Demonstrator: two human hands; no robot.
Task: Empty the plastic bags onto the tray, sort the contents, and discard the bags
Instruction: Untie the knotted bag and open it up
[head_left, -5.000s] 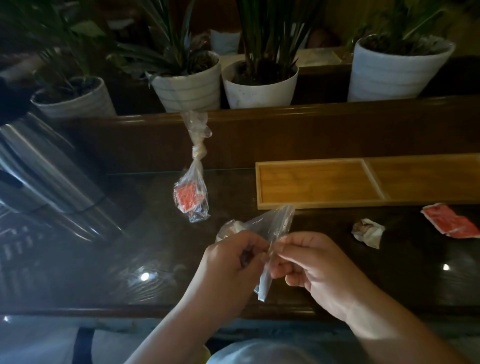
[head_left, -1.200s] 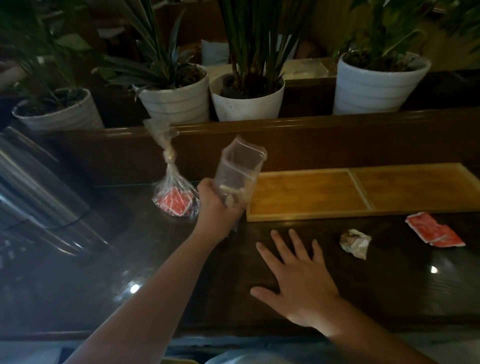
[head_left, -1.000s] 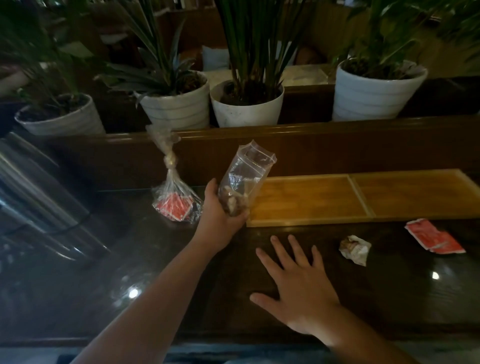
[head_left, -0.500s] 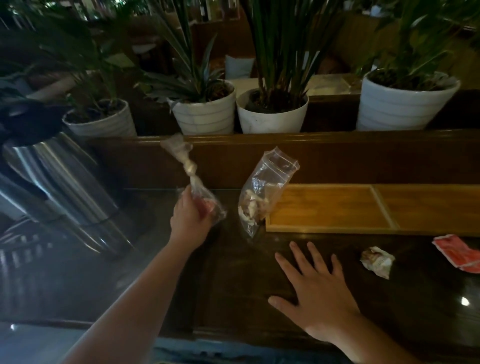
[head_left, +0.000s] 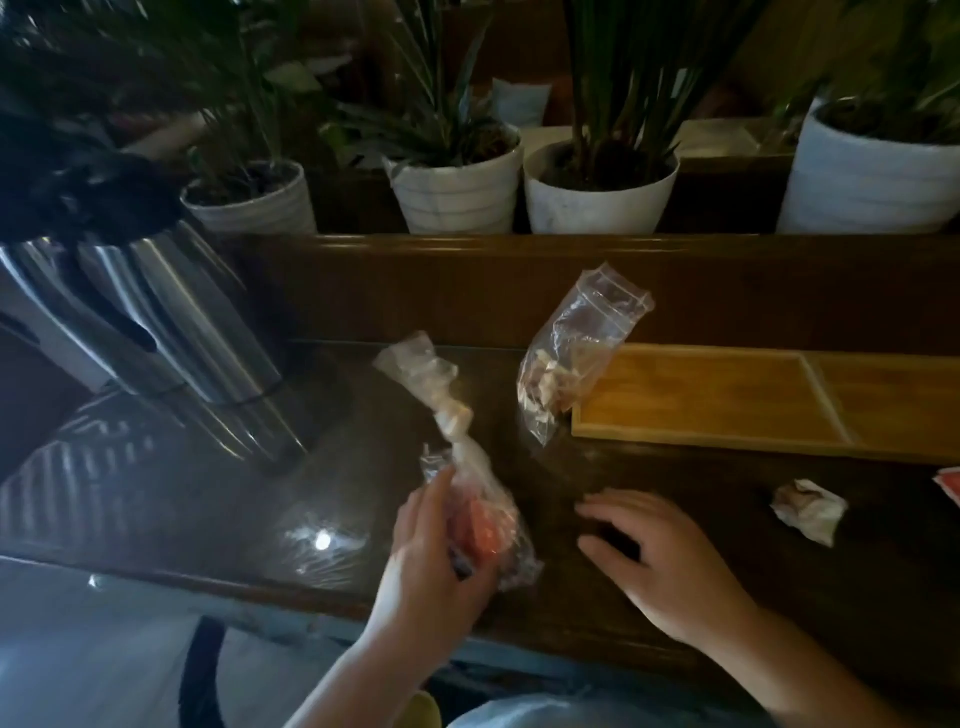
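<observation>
1. A knotted plastic bag (head_left: 470, 488) with a red packet (head_left: 480, 535) inside sits low in the centre of the frame, its twisted neck rising toward the upper left.
2. The left hand (head_left: 434, 561) grips this bag from the left side, fingers curled round its lower part.
3. The right hand (head_left: 667, 566) lies just right of it, palm down on the dark glossy table (head_left: 208, 509), fingers spread and holding nothing.
4. A 2nd bag, a clear zip bag (head_left: 574, 358), stands in the middle of the frame, leaning against the left end of the wooden tray (head_left: 727, 400); pale pieces fill its lower half and its mouth points up and right.
5. The tray, at centre right, has 2 compartments split by a thin divider, both bare.
6. A crumpled wrapper (head_left: 809, 512) lies on the table at the right, below the tray; a red packet edge (head_left: 948, 491) shows at the right border.
7. A shiny steel bin (head_left: 156, 332) fills the left side.
8. 4 white plant pots (head_left: 457, 195) line the ledge along the top.
</observation>
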